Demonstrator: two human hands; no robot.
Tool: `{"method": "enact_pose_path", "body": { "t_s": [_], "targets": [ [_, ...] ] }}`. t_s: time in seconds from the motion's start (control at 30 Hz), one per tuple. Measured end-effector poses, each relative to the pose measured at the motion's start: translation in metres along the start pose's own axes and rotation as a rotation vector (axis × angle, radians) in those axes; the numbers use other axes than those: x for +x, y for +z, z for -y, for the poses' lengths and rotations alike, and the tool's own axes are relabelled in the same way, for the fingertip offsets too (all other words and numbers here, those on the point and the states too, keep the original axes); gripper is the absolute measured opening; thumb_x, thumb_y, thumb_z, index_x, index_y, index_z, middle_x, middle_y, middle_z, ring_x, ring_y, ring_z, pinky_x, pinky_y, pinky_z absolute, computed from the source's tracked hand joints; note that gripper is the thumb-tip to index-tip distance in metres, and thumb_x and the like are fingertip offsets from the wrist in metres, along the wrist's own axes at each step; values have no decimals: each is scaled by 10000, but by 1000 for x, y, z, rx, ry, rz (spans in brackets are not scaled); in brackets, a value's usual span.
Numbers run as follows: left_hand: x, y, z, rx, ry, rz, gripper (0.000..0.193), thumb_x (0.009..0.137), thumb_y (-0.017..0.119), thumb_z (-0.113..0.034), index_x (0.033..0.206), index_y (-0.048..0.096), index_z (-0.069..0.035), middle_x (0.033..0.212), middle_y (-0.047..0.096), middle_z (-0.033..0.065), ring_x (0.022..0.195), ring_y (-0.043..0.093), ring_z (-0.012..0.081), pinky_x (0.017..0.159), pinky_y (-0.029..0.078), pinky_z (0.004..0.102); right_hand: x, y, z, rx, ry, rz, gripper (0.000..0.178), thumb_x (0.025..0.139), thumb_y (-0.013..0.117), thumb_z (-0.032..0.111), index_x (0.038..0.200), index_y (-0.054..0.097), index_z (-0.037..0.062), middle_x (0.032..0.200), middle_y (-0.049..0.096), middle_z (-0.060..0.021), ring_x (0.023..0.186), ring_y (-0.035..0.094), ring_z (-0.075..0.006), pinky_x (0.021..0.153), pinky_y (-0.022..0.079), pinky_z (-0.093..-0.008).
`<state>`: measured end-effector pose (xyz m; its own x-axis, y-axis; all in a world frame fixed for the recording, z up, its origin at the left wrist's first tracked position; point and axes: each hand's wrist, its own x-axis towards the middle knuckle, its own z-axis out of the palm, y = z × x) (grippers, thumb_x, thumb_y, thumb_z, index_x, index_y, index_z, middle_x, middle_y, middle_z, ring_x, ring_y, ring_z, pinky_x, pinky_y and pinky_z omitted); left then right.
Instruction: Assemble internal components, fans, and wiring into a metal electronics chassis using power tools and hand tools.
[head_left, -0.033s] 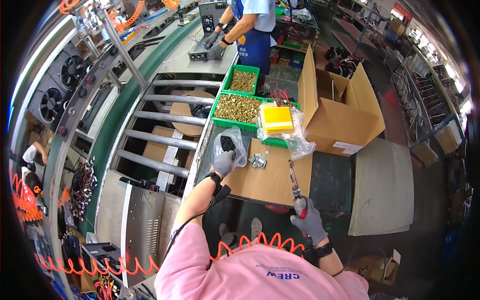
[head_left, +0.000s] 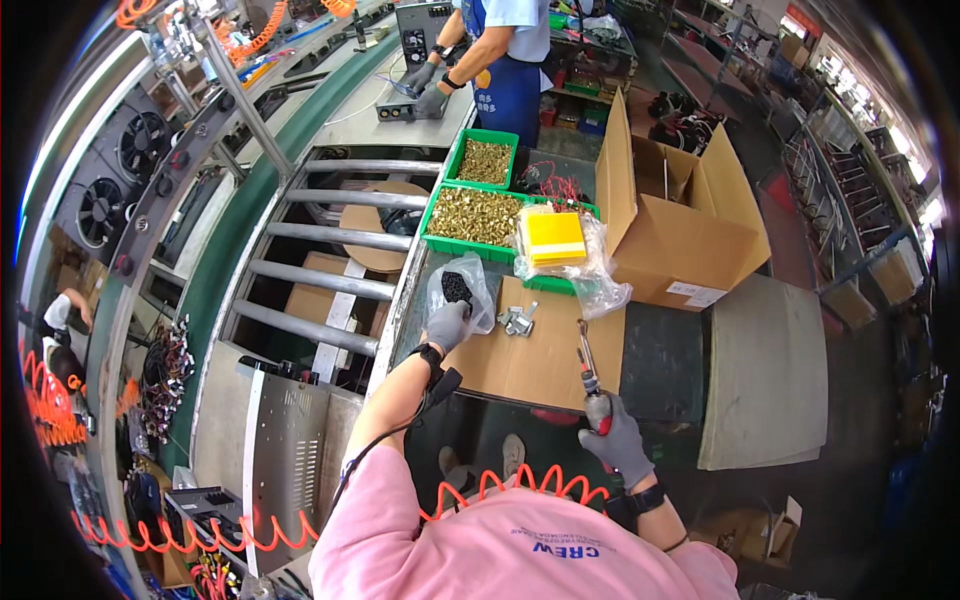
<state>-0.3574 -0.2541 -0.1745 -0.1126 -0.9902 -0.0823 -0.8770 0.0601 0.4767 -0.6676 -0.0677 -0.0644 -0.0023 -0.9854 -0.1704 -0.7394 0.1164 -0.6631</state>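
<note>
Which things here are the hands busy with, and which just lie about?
In use:
left hand in the bag of black parts
right hand holding a screwdriver
metal brackets on cardboard sheet

Lying about:
green bins of brass parts
yellow packs
open carton

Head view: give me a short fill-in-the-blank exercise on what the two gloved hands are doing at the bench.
1. The left hand reaches into a clear plastic ____ of small black parts.
2. The right hand grips a pneumatic screwdriver whose tip points toward the sheet of ____ on the bench.
3. The small metal brackets lie ____ the two hands, touched by neither.
4. The green trays hold ____-coloured parts.

Missing words: bag; cardboard; between; brass
</note>
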Motion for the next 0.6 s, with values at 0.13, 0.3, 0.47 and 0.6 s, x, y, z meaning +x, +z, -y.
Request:
{"method": "enact_pose_path", "body": {
  "t_s": [0.13, 0.3, 0.47, 0.6],
  "targets": [
    [16, 13, 22, -144, -20, -136, 189, 801, 522, -234, 804, 558, -49, 754, 598, 190, 720, 581, 378, 622, 454, 446, 9, 9, 21, -35, 8, 92, 709, 614, 675, 318, 1200, 371, 62, 857, 597, -216, 785, 585, -396, 689, 468, -453],
    [25, 10, 4, 195, 119, -144, 215, 815, 505, -263, 827, 624, -84, 821, 609, 164, 695, 597, 348, 626, 468, 431, 15, 26, 38, -5, -56, 109, 718, 611, 680, 325, 1202, 367, 65, 835, 596, -208, 769, 588, -384, 681, 469, -448],
    [28, 7, 0, 126, 126, 94, 236, 804, 513, -275, 816, 636, -75, 793, 600, 162, 683, 598, 340, 593, 473, 409, 12, 38, 55, -50, -70, 150, 718, 614, 673, 335, 1212, 353, 99, 790, 595, -191, 730, 586, -388, 650, 470, -448],
    [19, -17, -13, 34, 171, 19, 314, 828, 492, -303, 856, 620, -18, 877, 596, 198, 739, 583, 360, 660, 464, 418, 12, 46, 56, -56, -68, 136, 706, 620, 667, 338, 1209, 353, 111, 767, 595, -188, 717, 585, -392, 641, 470, -451]
  ]
}}
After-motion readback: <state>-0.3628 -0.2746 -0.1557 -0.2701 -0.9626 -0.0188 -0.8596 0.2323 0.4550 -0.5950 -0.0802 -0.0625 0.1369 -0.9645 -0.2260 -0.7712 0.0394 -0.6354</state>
